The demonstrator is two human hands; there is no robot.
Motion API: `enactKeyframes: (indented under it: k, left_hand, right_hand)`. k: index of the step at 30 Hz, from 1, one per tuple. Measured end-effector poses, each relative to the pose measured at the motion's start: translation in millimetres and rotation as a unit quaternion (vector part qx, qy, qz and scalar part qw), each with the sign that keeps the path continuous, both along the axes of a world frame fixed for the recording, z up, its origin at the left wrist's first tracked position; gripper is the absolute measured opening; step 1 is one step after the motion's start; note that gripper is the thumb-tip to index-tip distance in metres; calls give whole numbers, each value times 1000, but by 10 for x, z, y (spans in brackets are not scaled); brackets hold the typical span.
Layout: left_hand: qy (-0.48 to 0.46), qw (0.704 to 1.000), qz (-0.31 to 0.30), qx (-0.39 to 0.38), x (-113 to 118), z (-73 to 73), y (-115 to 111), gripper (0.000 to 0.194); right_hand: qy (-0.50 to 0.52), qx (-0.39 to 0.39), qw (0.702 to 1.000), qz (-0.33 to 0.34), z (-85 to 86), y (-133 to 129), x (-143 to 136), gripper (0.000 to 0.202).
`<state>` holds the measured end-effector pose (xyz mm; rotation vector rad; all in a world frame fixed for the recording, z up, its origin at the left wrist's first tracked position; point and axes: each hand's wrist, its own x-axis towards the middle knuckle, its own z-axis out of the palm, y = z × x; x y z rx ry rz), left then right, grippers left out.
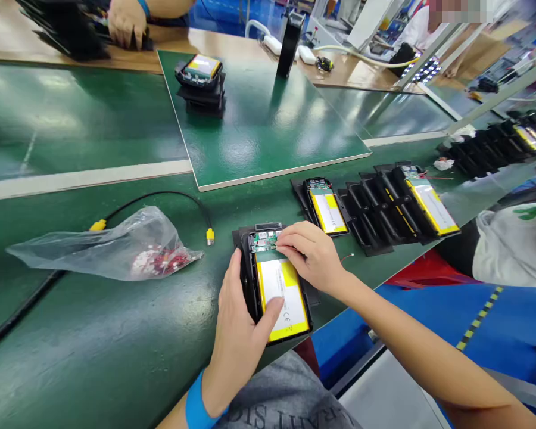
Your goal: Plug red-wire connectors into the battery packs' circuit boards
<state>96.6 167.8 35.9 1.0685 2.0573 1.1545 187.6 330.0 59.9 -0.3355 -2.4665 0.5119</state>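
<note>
A black device case point(249, 286) lies on the green bench, stacked on other dark case parts. Inside it are a white and yellow battery pack point(272, 286) and a green circuit board point(264, 239) at its far end. My left hand point(243, 322) grips the case's left side, its thumb resting on the battery. Above the board's right side my right hand point(310, 253) is closed in a pinch. A thin red wire point(347, 257) with a small white plug shows past that hand; its other end appears to be between the fingertips, which hide it.
Right of my hands lie another open case point(326, 205) with a battery and a row of black cases point(379, 205). A plastic bag point(152, 247) of red wires and a black cable with a yellow plug point(210, 236) lie left. Co-workers' hands point(127, 24) show beyond the raised green board point(259, 131).
</note>
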Motion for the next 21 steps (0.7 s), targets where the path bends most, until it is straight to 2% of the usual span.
enactKeyframes:
  k: [3, 11, 21]
  left_hand:
    - [-33, 999, -6, -7, 5, -28, -6, 78]
    - [-22, 1000, -10, 8, -3, -48, -11, 77]
    - [-23, 999, -13, 21, 3, -67, -30, 78]
  right_hand:
    - [-11, -2, 1000, 12, -18, 23, -25, 15]
    - [-40, 10, 999, 12, 4, 23, -58, 15]
    - [-59, 91, 994, 26, 46, -1, -71, 20]
